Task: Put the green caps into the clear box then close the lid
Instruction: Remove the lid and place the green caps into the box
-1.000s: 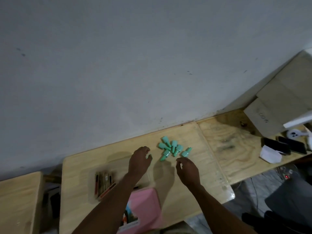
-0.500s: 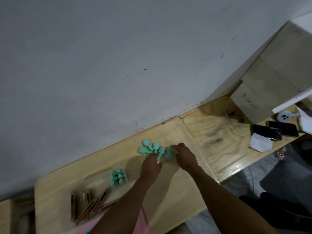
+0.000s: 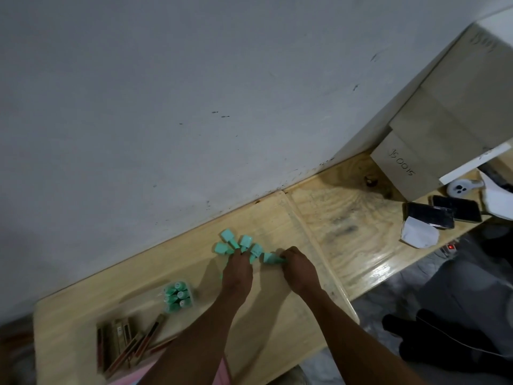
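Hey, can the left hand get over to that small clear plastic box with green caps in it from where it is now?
Probably yes. The left hand is at the loose green caps, and bare wooden tabletop lies between it and the small clear plastic box; nothing blocks the way.

The right hand (image 3: 299, 269) is pinching a green cap (image 3: 269, 258). Beside that pinch, the left hand (image 3: 237, 270) is touching the loose green caps (image 3: 236, 243).

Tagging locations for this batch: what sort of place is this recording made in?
Probably a makeshift indoor workspace, not a factory line: bare plywood tabletops pushed against a scuffed grey wall, a hand-marked cardboard box, and two phones lying nearby.
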